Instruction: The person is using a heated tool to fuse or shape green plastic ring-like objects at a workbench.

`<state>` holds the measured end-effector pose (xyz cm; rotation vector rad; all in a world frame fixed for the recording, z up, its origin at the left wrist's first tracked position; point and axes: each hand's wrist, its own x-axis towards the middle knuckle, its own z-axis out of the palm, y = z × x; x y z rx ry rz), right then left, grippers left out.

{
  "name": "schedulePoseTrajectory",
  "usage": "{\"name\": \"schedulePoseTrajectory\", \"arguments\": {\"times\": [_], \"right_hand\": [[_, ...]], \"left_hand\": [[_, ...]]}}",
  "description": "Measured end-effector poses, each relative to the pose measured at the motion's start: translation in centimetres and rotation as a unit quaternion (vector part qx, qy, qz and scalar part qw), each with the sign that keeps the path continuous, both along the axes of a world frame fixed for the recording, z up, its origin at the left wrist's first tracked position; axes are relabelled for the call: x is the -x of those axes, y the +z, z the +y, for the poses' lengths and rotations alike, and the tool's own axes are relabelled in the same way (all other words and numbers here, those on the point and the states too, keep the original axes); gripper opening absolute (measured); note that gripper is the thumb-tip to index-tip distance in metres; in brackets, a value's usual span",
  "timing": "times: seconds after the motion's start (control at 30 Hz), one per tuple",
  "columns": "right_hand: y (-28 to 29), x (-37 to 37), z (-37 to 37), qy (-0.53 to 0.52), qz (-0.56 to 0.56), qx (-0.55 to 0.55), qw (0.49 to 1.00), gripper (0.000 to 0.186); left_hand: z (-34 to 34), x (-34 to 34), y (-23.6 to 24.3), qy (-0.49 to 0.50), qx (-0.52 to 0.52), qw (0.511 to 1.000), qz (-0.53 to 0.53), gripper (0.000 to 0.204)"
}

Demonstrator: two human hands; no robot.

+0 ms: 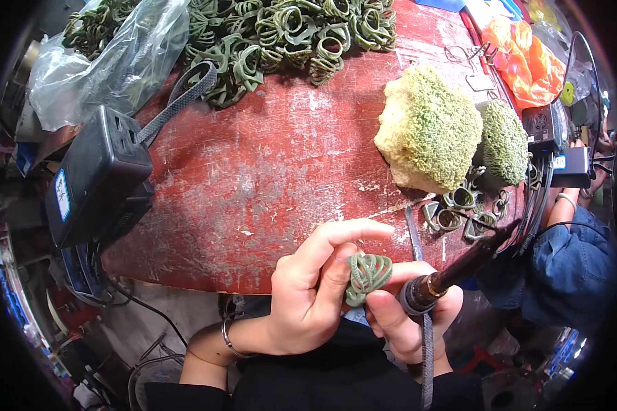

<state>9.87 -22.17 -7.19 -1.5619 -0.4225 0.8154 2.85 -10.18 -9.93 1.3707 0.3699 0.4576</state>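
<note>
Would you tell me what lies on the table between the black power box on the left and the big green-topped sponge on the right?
In the head view, nothing lies between the black power box and the sponge: only bare, scuffed red tabletop.

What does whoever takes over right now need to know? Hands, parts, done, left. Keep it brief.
Left hand: pinches a small green looped wax-like piece between thumb and fingers, at the near table edge.
Right hand: grips a dark soldering-type iron; its tip points away toward the right, not touching the piece; a thumb rests against the piece.
On the worn round red table: a heap of similar green looped pieces at the far edge, a few ring-shaped ones beside two green-crusted yellow sponge blocks, a black power box at left.
Done: cannot tell from this view.
Left: the held piece looks in hand, not set down.
</note>
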Motion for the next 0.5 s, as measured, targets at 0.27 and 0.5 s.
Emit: {"name": "schedulePoseTrajectory", "arguments": {"times": [0.27,0.5], "right_hand": [[-0.1,0.4,0.2,-0.024,0.013,-0.014,1.000,0.017],[-0.3,-0.5,0.0,-0.019,-0.030,0.002,0.999,0.024]], "left_hand": [[0.5,0.2,0.3,-0.057,0.017,0.997,0.050,0.031],[1.6,1.1,2.6,-0.146,-0.016,0.976,0.164,0.046]]}}
